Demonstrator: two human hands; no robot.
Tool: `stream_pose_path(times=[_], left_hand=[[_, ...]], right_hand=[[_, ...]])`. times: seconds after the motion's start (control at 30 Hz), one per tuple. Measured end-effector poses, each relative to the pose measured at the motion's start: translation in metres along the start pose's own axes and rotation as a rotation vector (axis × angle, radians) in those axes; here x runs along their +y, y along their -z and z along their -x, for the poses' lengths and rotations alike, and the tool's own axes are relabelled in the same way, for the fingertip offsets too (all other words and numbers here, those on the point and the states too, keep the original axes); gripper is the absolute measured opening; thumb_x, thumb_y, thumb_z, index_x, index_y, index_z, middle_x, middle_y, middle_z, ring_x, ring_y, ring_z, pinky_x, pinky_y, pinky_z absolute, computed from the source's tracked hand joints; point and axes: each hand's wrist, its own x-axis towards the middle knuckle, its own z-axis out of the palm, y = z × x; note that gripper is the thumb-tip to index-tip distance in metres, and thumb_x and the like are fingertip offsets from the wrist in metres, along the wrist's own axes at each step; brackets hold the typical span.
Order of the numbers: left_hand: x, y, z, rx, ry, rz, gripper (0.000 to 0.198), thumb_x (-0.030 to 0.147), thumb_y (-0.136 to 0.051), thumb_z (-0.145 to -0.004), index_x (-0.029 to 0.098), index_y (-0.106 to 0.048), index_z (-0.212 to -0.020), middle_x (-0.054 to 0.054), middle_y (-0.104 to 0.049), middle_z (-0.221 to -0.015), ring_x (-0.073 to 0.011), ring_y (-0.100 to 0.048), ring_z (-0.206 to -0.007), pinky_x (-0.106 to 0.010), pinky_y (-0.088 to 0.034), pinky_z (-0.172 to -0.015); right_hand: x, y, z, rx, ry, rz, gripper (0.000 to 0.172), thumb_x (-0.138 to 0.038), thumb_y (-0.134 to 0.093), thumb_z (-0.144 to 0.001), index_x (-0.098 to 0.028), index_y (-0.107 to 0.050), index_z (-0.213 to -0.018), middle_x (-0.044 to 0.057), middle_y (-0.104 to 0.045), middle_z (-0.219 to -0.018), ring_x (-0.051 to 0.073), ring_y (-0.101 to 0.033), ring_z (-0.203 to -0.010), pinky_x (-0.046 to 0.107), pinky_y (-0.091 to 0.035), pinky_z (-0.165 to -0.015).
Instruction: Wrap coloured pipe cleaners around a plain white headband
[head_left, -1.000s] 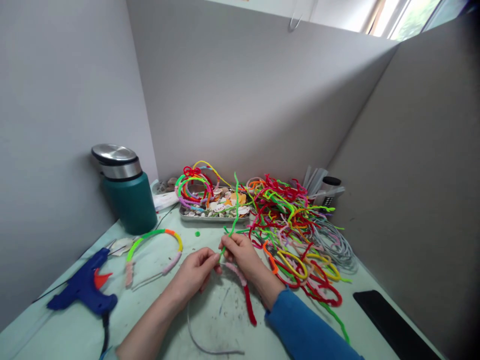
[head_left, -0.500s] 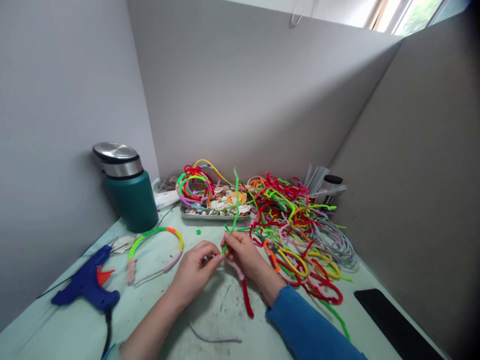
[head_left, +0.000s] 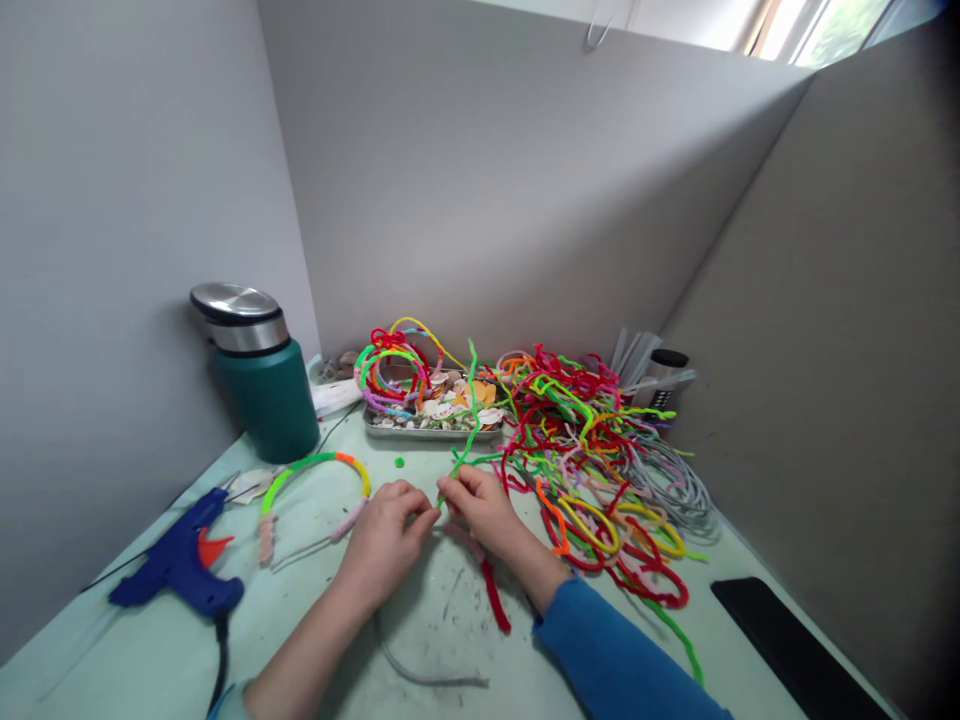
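Note:
A bright green pipe cleaner (head_left: 474, 400) rises from between my hands. My right hand (head_left: 480, 510) is closed, pinching its lower part between thumb and fingers. My left hand (head_left: 390, 530) is closed too, its thumb and fingertips meeting the right fingertips at the pipe cleaner's lower end; what exactly it grips is partly hidden. From the fingertips a wire wrapped in pink and red pipe cleaner (head_left: 491, 590) curves down beneath my right hand. Bare grey wire (head_left: 427, 682) emerges below my left wrist and bends along the table; its join with the wrapped part is hidden.
To the left are a partly wrapped colourful ring (head_left: 300, 465), a blue glue gun (head_left: 176, 560) and a green bottle (head_left: 266, 400). Behind stands a metal tray (head_left: 431, 433) of small pieces. Tangled pipe cleaners (head_left: 570, 410) and a black flat object (head_left: 780, 640) lie right.
My right hand has shifted slightly down and left with the green pipe cleaner, nearer to the left fingertips. More of the grey wire shows beneath my left wrist. The view has shifted slightly.

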Motion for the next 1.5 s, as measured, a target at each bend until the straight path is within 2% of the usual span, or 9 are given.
stream_pose_path(times=[0.2, 0.37, 0.5, 0.67, 0.93, 1.1, 1.23, 1.4, 1.5], left_hand=[[0.000, -0.001, -0.001, 0.016, 0.052, 0.052, 0.024, 0.031, -0.048, -0.082, 0.018, -0.061, -0.065, -0.002, -0.058, -0.069, -0.0157, -0.053, -0.069, -0.026, -0.036, -0.063], [0.003, -0.004, 0.004, 0.034, 0.066, -0.045, 0.024, 0.028, -0.047, -0.084, 0.018, -0.061, -0.067, -0.002, -0.060, -0.070, -0.0160, -0.054, -0.072, -0.026, -0.037, -0.066], [0.005, -0.007, 0.011, -0.024, 0.029, -0.232, 0.014, 0.031, -0.057, -0.077, 0.019, -0.063, -0.080, -0.005, -0.063, -0.082, -0.0208, -0.053, -0.084, -0.031, -0.037, -0.073], [0.003, -0.010, 0.014, -0.093, 0.022, -0.312, 0.013, 0.017, -0.050, -0.079, 0.019, -0.063, -0.077, -0.009, -0.062, -0.082, -0.0237, -0.053, -0.086, -0.035, -0.036, -0.076], [0.004, -0.006, 0.011, -0.068, 0.093, -0.206, 0.020, 0.014, -0.044, -0.081, 0.020, -0.062, -0.088, -0.007, -0.065, -0.081, -0.0193, -0.058, -0.076, -0.028, -0.039, -0.066], [-0.001, -0.007, 0.007, -0.050, 0.142, -0.077, 0.022, 0.018, -0.046, -0.081, 0.018, -0.066, -0.088, -0.008, -0.068, -0.088, -0.0181, -0.060, -0.082, -0.027, -0.041, -0.072], [-0.003, -0.007, 0.003, -0.069, 0.175, 0.020, 0.023, 0.019, -0.045, -0.080, 0.016, -0.067, -0.076, -0.008, -0.068, -0.078, -0.0179, -0.059, -0.075, -0.027, -0.040, -0.069], [-0.004, -0.005, 0.000, -0.104, 0.199, 0.102, 0.023, 0.023, -0.044, -0.080, 0.016, -0.065, -0.074, -0.004, -0.067, -0.071, -0.0169, -0.058, -0.069, -0.025, -0.037, -0.061], [-0.004, -0.004, -0.001, -0.112, 0.218, 0.144, 0.025, 0.027, -0.043, -0.080, 0.016, -0.065, -0.076, -0.004, -0.068, -0.075, -0.0173, -0.058, -0.072, -0.025, -0.038, -0.063]], right_hand=[[-0.002, 0.002, 0.001, -0.158, 0.019, -0.014, 0.023, -0.031, -0.057, -0.077, -0.017, -0.048, -0.062, -0.006, -0.041, -0.055, 0.009, -0.038, -0.052, 0.020, -0.029, -0.048], [0.004, 0.001, 0.000, -0.095, 0.027, 0.039, 0.025, -0.032, -0.055, -0.079, -0.018, -0.044, -0.061, -0.006, -0.037, -0.054, 0.009, -0.035, -0.050, 0.021, -0.029, -0.048], [0.006, 0.002, -0.002, -0.026, 0.074, 0.118, 0.030, -0.037, -0.053, -0.080, -0.018, -0.043, -0.059, -0.005, -0.038, -0.055, 0.011, -0.036, -0.053, 0.023, -0.029, -0.050], [0.007, 0.001, -0.001, -0.039, 0.060, 0.105, 0.032, -0.039, -0.055, -0.079, -0.019, -0.043, -0.057, -0.005, -0.038, -0.053, 0.011, -0.036, -0.052, 0.024, -0.029, -0.049], [0.007, 0.002, -0.001, -0.032, -0.002, 0.041, 0.033, -0.045, -0.060, -0.074, -0.019, -0.046, -0.059, -0.004, -0.039, -0.054, 0.011, -0.037, -0.050, 0.024, -0.032, -0.045], [0.007, 0.001, -0.001, -0.065, -0.048, 0.004, 0.032, -0.043, -0.060, -0.075, -0.019, -0.045, -0.058, -0.005, -0.038, -0.053, 0.010, -0.036, -0.047, 0.022, -0.032, -0.043], [0.000, 0.002, 0.000, -0.073, -0.054, -0.026, 0.033, -0.041, -0.058, -0.075, -0.018, -0.044, -0.055, -0.005, -0.037, -0.053, 0.010, -0.036, -0.048, 0.021, -0.032, -0.044], [-0.001, 0.004, -0.001, -0.110, -0.085, -0.034, 0.029, -0.035, -0.057, -0.075, -0.018, -0.045, -0.055, -0.005, -0.038, -0.050, 0.008, -0.036, -0.045, 0.020, -0.028, -0.041], [0.002, 0.007, -0.001, -0.135, -0.039, 0.037, 0.029, -0.033, -0.057, -0.076, -0.019, -0.046, -0.054, -0.005, -0.039, -0.049, 0.009, -0.036, -0.045, 0.020, -0.028, -0.041]])
